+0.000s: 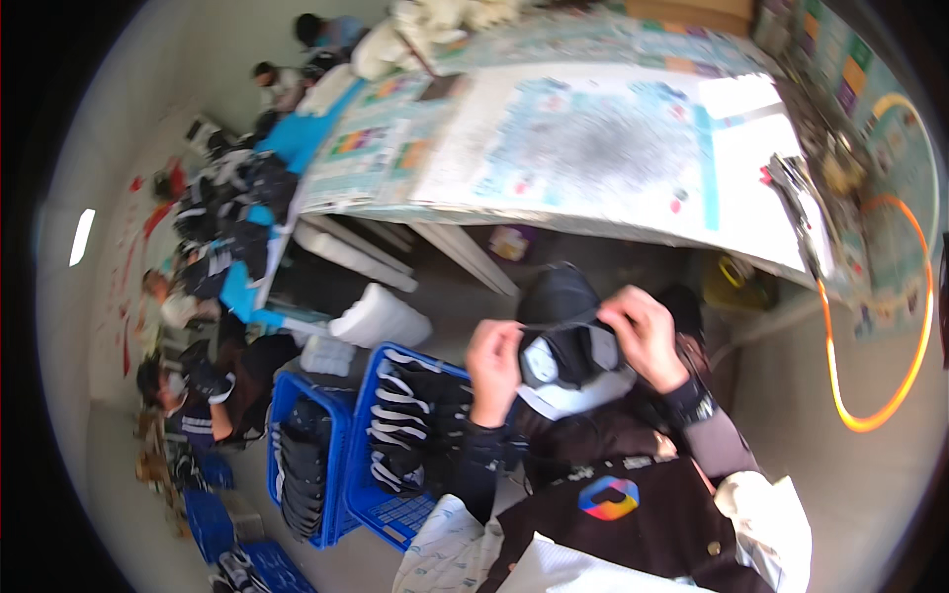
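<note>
A black cap (559, 295) with a curved brim and pale grey-white patches inside is held up in front of my body, its hollow turned toward me. My left hand (493, 366) pinches the cap's edge on the left, fingers closed. On the opposite side, my right hand (645, 336) grips the edge near the brim between thumb and fingers. Below the cap's opening lies something white that I cannot make out clearly.
Left of me stand two blue baskets (393, 529) holding stacked black-and-white pieces. A worktable (445, 168) with a dark-speckled sheet is ahead. An orange hose (832, 361) loops at its right end, joined to a metal tool (796, 198). Several people work at far left.
</note>
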### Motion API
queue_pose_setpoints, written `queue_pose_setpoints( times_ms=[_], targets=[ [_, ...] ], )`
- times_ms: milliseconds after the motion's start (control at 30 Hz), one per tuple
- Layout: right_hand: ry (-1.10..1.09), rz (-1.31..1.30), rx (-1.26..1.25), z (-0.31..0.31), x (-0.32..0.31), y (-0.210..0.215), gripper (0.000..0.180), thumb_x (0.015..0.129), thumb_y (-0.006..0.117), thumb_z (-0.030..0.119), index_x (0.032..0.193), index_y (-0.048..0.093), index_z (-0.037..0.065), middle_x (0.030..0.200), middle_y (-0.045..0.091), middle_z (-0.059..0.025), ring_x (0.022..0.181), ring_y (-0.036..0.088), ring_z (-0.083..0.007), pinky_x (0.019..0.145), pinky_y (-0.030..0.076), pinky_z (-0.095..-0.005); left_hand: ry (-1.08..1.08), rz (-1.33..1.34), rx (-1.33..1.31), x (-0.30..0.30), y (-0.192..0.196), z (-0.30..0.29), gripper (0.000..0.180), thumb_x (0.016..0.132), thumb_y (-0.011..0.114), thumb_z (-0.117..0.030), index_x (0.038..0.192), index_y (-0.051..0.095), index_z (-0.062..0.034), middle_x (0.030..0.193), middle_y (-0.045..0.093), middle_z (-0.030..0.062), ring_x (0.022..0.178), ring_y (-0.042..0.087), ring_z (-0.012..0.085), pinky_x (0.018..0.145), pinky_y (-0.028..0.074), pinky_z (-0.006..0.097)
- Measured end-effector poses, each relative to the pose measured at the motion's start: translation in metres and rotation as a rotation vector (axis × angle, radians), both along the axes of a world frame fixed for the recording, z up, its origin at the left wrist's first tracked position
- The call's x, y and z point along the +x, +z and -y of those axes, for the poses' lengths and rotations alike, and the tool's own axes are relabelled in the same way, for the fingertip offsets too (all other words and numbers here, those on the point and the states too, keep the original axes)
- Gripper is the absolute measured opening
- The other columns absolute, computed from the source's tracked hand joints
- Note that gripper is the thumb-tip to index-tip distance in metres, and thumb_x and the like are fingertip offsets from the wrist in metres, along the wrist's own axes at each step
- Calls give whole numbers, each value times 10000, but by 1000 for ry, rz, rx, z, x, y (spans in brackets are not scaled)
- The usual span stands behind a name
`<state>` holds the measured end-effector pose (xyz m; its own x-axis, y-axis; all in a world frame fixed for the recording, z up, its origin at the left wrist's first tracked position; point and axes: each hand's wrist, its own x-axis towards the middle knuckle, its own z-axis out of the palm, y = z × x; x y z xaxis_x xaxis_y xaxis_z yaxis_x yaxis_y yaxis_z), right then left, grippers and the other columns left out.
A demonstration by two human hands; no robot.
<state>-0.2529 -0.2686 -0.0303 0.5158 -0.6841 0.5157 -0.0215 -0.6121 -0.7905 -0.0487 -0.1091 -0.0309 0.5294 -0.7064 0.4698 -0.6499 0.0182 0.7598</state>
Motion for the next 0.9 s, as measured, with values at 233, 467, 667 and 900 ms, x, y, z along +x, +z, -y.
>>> queue_pose_setpoints(
  times_ms=[233,467,667,900],
  targets=[
    [299,-58,683,40,6,-2,251,956,765,230,1016,702,-6,890,706,-94,865,701,-256,811,547,-400,-416,-999,162,34,27,21,151,1081,634,-155,1095,688,-15,989,651,-44,904,566,42,829,444,202],
    [13,-395,-564,8,-3,33,590,802,723,85,1386,640,104,1365,650,-120,1191,667,-316,911,609,-409,-495,-1012,96,13,29,25,297,1087,568,-119,1343,595,28,1148,656,53,1019,619,122,910,490,264],
    [-177,-139,-377,32,1,78,482,869,627,12,1350,608,45,1216,691,-163,899,740,-347,731,614,-415,-379,-860,-53,57,43,43,407,1122,493,-174,1457,548,49,1380,642,183,1303,601,255,1134,454,396],
    [-116,37,-31,35,13,104,272,962,615,60,1221,600,-21,886,689,-295,875,696,-474,751,556,-505,-483,-935,-67,39,61,91,439,1107,503,-280,1454,549,-15,1353,653,128,1238,629,243,1082,492,389]
  ],
)
